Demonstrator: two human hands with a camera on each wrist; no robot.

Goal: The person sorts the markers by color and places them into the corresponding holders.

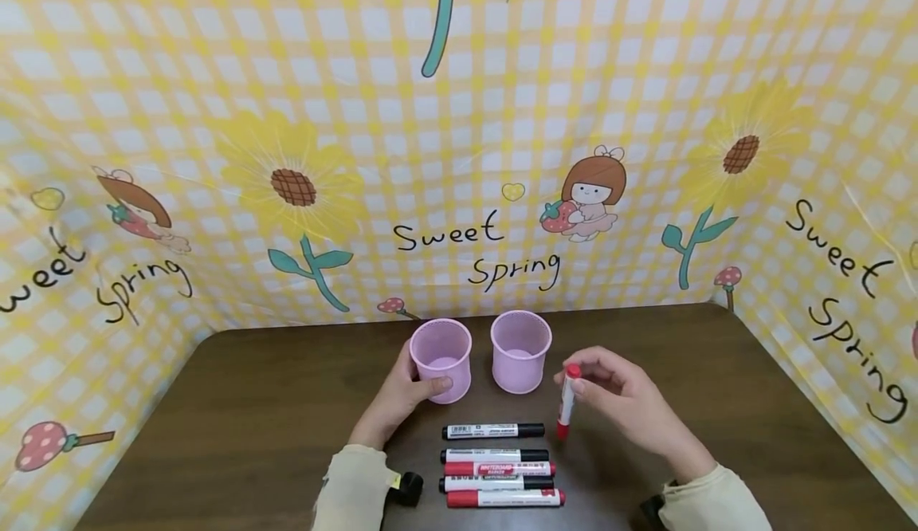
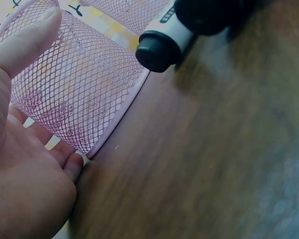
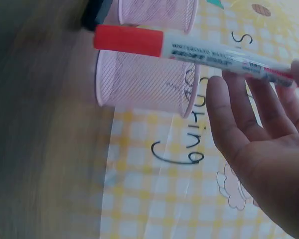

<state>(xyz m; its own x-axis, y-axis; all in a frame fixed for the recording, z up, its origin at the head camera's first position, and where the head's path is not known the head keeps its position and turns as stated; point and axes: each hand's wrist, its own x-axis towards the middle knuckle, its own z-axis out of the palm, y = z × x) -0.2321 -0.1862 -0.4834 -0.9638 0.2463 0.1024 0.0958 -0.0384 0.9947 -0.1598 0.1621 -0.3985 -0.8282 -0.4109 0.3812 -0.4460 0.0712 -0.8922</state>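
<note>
My left hand (image 1: 402, 394) grips the left pink mesh pen cup (image 1: 457, 386), thumb on its near side and fingers around its far left. In the left wrist view that cup (image 2: 84, 84) stands on the table beside my palm. Between thumb and fingers, my right hand (image 1: 631, 399) pinches a red whiteboard marker (image 1: 567, 403) by its upper end. It hangs nearly upright, its red cap (image 3: 129, 41) at the lower end. A second pink mesh pen cup (image 1: 518, 375) stands just left of that marker. Both cups look empty.
Several markers lie crosswise near the table's front: a black one (image 1: 495, 431) apart from the others, then black and red ones, including a red marker (image 1: 505, 499) closest to me. A yellow checked cloth (image 1: 459, 132) walls the brown table (image 1: 287, 371) at the back and sides.
</note>
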